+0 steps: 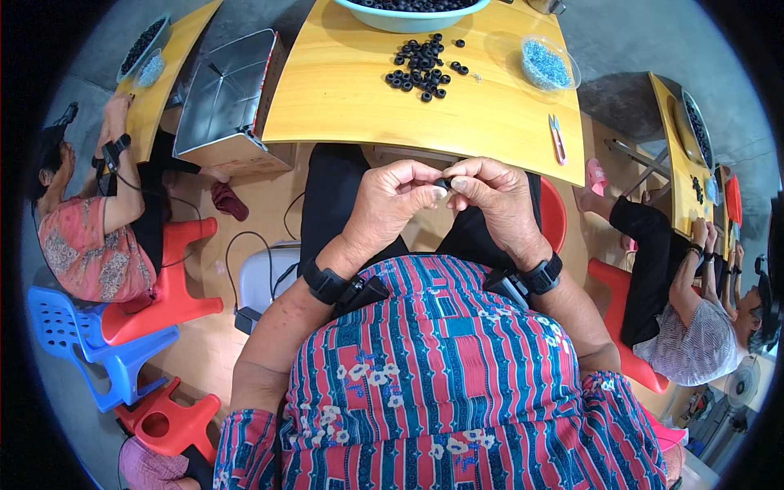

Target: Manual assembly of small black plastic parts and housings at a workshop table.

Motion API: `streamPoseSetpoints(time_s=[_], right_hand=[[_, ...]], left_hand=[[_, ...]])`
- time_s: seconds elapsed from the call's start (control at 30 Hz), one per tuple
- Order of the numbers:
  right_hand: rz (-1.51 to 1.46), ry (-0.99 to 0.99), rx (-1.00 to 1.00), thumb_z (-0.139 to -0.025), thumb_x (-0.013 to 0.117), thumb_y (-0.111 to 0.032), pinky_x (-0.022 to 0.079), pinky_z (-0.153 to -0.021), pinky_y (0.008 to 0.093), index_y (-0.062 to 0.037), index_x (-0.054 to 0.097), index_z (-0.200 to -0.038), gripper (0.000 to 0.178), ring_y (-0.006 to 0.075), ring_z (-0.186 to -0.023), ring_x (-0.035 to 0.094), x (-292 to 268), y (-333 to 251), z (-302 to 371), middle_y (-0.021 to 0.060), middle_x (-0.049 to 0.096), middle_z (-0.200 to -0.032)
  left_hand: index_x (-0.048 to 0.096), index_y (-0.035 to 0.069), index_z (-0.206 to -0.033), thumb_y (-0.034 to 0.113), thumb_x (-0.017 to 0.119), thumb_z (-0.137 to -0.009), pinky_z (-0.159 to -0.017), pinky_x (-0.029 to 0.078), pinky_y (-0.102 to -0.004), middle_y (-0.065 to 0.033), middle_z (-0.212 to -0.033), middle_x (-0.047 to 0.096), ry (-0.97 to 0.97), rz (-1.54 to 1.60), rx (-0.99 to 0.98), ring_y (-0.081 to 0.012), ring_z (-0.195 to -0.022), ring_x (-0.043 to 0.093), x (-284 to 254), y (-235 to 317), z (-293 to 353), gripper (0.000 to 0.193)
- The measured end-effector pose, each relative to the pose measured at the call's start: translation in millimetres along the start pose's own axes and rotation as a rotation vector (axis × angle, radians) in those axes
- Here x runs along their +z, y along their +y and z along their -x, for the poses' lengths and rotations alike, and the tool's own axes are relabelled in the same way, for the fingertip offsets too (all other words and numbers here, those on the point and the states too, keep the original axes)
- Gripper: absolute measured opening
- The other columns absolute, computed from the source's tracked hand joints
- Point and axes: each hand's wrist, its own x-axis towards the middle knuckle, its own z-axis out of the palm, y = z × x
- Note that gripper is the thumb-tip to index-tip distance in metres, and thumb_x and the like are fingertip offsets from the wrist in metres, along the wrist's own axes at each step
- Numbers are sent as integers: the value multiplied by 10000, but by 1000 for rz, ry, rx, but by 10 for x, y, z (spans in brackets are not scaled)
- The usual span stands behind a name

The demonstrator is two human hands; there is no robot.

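Note:
My left hand (pixel 390 204) and my right hand (pixel 494 196) meet over my lap, just off the table's front edge. Thumbs and fingers of both pinch a small black ring-shaped piece (pixel 444 184) between them. Beyond, a loose pile of the same black rings (pixel 420 61) lies on the yellow table (pixel 351 106). A pale blue-green basin (pixel 408 22) full of black rings stands at the far edge. Right of the pile is a clear tub (pixel 545 65) of small blue pieces. Thread snips (pixel 557 139) with a red handle lie near the right front corner.
An open metal-lined box (pixel 229 98) stands left of the table. Co-workers sit at tables on the left (pixel 102 245) and right (pixel 686 327). Red stools (pixel 171 286), a blue chair (pixel 98 343) and a dark red slipper (pixel 229 202) are about. A cable (pixel 245 237) loops beside my left forearm.

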Motion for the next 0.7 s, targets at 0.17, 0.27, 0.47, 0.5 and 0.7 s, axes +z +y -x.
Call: streamPoseSetpoints(time_s=[0.17,0.27,0.47,0.5,0.7], right_hand=[[87,14,-71,-886,595,-18,487,-637,202,18,653,-957,98,73,-684,576,36,-1,-1,32,650,-827],[145,12,-106,-892,580,-25,483,-649,204,17,642,-956,99,70,-698,566,37,2,-9,27,638,-822],[191,0,-113,-893,554,-30,476,-666,206,11,617,-962,101,66,-726,556,29,11,-13,19,623,-840],[200,-3,-114,-891,554,-28,475,-665,206,11,612,-960,99,65,-727,555,28,17,-14,20,624,-845],[267,0,-165,-884,557,-20,478,-656,207,12,619,-964,106,64,-725,559,57,-12,-14,18,632,-854]], left_hand=[[627,-17,-1004,58,655,-863,-724,512,-224,-49,-913,655,-15,50,-48,-84,-803,604,-16,-16,-6,162],[623,-16,-1013,73,648,-873,-728,517,-228,-54,-919,652,-34,87,-77,-89,-801,605,-22,-19,-12,168],[618,-18,-1030,102,650,-879,-733,525,-235,-67,-935,654,-42,162,-137,-104,-821,613,-15,-16,-22,196],[617,-18,-1033,103,649,-880,-739,529,-238,-70,-938,654,-42,179,-154,-106,-827,614,-15,-11,-19,197],[613,-22,-1046,98,645,-880,-750,536,-244,-71,-936,652,-28,206,-163,-109,-827,619,-23,-13,-2,207]])
